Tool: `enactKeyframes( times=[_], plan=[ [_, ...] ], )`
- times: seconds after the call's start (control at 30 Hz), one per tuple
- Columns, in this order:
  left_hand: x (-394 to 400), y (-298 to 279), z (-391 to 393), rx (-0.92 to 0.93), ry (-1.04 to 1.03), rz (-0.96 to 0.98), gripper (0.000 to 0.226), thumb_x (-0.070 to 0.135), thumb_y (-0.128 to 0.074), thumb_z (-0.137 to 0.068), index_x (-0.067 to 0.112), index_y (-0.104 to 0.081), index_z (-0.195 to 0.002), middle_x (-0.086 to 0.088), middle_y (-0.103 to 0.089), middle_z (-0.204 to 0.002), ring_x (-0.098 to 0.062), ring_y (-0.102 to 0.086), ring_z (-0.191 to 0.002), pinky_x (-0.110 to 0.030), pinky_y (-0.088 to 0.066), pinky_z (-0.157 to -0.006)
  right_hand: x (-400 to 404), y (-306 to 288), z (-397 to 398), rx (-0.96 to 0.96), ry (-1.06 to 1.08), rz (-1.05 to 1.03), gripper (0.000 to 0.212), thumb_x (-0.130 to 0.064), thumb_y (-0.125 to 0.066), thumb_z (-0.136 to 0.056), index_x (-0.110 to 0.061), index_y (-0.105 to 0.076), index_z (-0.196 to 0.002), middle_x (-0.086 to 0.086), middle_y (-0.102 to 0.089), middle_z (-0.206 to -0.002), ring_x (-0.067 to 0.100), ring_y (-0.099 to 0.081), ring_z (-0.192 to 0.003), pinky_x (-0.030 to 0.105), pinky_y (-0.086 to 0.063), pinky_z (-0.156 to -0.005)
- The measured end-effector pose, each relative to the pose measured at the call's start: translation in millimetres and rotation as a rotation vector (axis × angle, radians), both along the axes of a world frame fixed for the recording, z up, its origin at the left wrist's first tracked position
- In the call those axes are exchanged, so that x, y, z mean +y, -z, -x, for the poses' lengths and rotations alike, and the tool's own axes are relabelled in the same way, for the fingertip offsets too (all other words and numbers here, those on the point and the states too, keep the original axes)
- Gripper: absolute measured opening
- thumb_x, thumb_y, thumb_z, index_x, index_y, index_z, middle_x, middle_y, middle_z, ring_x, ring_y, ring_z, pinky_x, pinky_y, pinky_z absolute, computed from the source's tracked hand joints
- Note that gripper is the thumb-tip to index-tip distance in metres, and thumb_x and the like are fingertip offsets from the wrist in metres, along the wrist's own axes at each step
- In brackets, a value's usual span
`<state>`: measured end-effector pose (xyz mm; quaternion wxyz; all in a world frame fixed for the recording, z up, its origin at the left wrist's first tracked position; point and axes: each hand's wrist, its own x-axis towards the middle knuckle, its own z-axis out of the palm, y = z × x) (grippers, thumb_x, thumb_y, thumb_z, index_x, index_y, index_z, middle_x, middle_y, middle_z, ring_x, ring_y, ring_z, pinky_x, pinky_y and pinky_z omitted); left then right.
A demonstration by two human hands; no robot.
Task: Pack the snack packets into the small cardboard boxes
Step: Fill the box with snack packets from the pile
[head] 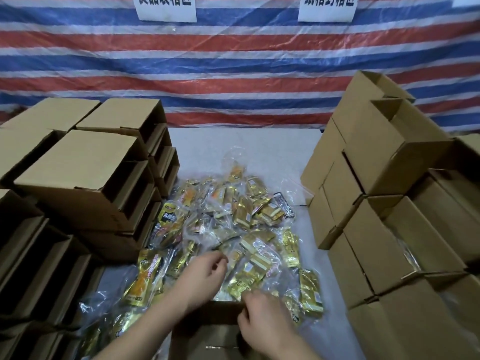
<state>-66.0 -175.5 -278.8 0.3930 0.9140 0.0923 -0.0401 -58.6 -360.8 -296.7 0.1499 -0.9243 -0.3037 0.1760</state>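
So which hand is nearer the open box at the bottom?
Right hand: it's over the open box's far edge. Left hand is beyond it, in the packets.

snack packets (233,229): gold, heaped mid-table | cardboard boxes (85,165): stacked both sides, apparently empty

Two white paper signs (167,7) (327,7) on the striped tarp (233,74) carry cropped Chinese characters; packet print is illegible.
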Motion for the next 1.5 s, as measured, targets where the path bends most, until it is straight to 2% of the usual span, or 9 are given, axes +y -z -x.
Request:
enactKeyframes(
  times=[0.2, 0.4, 0.5, 0.6, 0.87, 1.0, 1.23, 1.37, 1.5],
  plan=[
    [-50.1, 23.3, -79.3, 0.098, 0.286, -0.145, 0.024, 0.024, -0.043, -0.098, 0.013, -0.065, -0.1, -0.003, -0.068, -0.095, -0.021, -0.062, -0.086, -0.035, -0.051, -0.077, -12.4, 10.9, -11.3, 0.111, 0.11, -0.175, 0.012, -0.032, -0.052, -0.083, -0.023, -0.058, -0.081, 0.0, -0.064, -0.092, 0.022, -0.061, -0.089, 0.028, -0.042, -0.074],
    [-102.8, 62.0, -134.2, 0.144, 0.57, -0.354, 0.027, 0.017, -0.042, -0.096, 0.006, -0.06, -0.113, -0.017, -0.062, -0.114, -0.034, -0.059, -0.104, -0.041, -0.049, -0.086, -31.9, 25.6, -30.7, 0.566, 0.398, -0.45, 0.028, -0.055, -0.065, -0.064, -0.033, -0.066, -0.081, -0.015, -0.062, -0.076, -0.002, -0.057, -0.073, 0.014, -0.046, -0.069],
    [-119.6, 79.7, -150.5, 0.117, 0.686, -0.499, 0.029, 0.018, -0.044, -0.096, 0.005, -0.058, -0.117, -0.018, -0.059, -0.117, -0.035, -0.055, -0.109, -0.043, -0.046, -0.091, -47.1, 32.2, -43.0, 0.67, 0.546, -0.524, 0.009, -0.037, -0.068, -0.081, -0.032, -0.065, -0.075, -0.012, -0.064, -0.072, 0.001, -0.058, -0.071, 0.02, -0.046, -0.071],
    [-132.5, 97.1, -163.4, 0.131, 0.752, -0.67, 0.03, 0.014, -0.045, -0.096, 0.009, -0.054, -0.124, -0.016, -0.053, -0.127, -0.034, -0.05, -0.119, -0.043, -0.04, -0.099, -65.0, 47.6, -57.6, 0.643, 0.689, -0.48, 0.02, -0.018, -0.059, -0.092, -0.025, -0.065, -0.074, -0.003, -0.068, -0.076, 0.007, -0.059, -0.072, 0.02, -0.044, -0.067],
    [-163.5, 128.8, -222.8, 0.153, 1.022, -1.092, 0.056, 0.017, -0.05, -0.099, 0.01, -0.028, -0.15, -0.015, -0.037, -0.151, -0.032, -0.035, -0.139, -0.046, -0.029, -0.114, -80.6, 75.6, -110.1, 0.589, 0.819, -0.423, 0.025, -0.015, -0.053, -0.093, -0.019, -0.06, -0.07, -0.002, -0.06, -0.07, 0.011, -0.052, -0.068, 0.026, -0.039, -0.06],
    [-180.9, 145.5, -243.5, 0.114, 1.227, -1.261, 0.065, 0.028, -0.047, -0.102, 0.013, -0.014, -0.156, -0.012, -0.025, -0.16, -0.031, -0.016, -0.15, -0.05, -0.008, -0.122, -79.9, 82.5, -127.7, 0.614, 0.925, -0.397, 0.032, -0.013, -0.051, -0.093, -0.02, -0.055, -0.062, -0.01, -0.053, -0.059, 0.008, -0.047, -0.064, 0.026, -0.036, -0.06],
    [-175.4, 152.9, -239.8, -0.064, 1.387, -1.473, 0.05, 0.033, -0.034, -0.106, 0.014, -0.032, -0.152, -0.005, -0.035, -0.154, -0.028, -0.027, -0.144, -0.05, -0.002, -0.122, -85.1, 79.7, -143.4, 0.556, 0.897, -0.451, 0.024, -0.017, -0.053, -0.094, -0.012, -0.063, -0.073, -0.001, -0.06, -0.067, 0.011, -0.053, -0.065, 0.026, -0.04, -0.06],
    [-154.2, 137.6, -238.7, -0.123, 1.429, -1.308, 0.034, 0.024, -0.043, -0.101, 0.019, -0.051, -0.134, -0.005, -0.062, -0.131, -0.026, -0.052, -0.126, -0.041, -0.015, -0.122, -89.9, 78.0, -146.6, 0.518, 0.974, -0.488, 0.022, -0.014, -0.055, -0.092, -0.01, -0.067, -0.073, 0.006, -0.064, -0.07, 0.012, -0.054, -0.063, 0.013, -0.037, -0.05],
    [-125.9, 92.1, -241.7, -0.186, 1.378, -1.109, 0.027, 0.011, -0.052, -0.094, 0.02, -0.053, -0.12, -0.001, -0.07, -0.107, -0.024, -0.064, -0.1, -0.036, -0.033, -0.107, -99.9, 68.4, -153.3, 0.452, 1.113, -0.544, 0.02, -0.014, -0.056, -0.094, -0.003, -0.065, -0.08, 0.009, -0.063, -0.073, 0.02, -0.053, -0.069, 0.026, -0.039, -0.057]
  ],
)
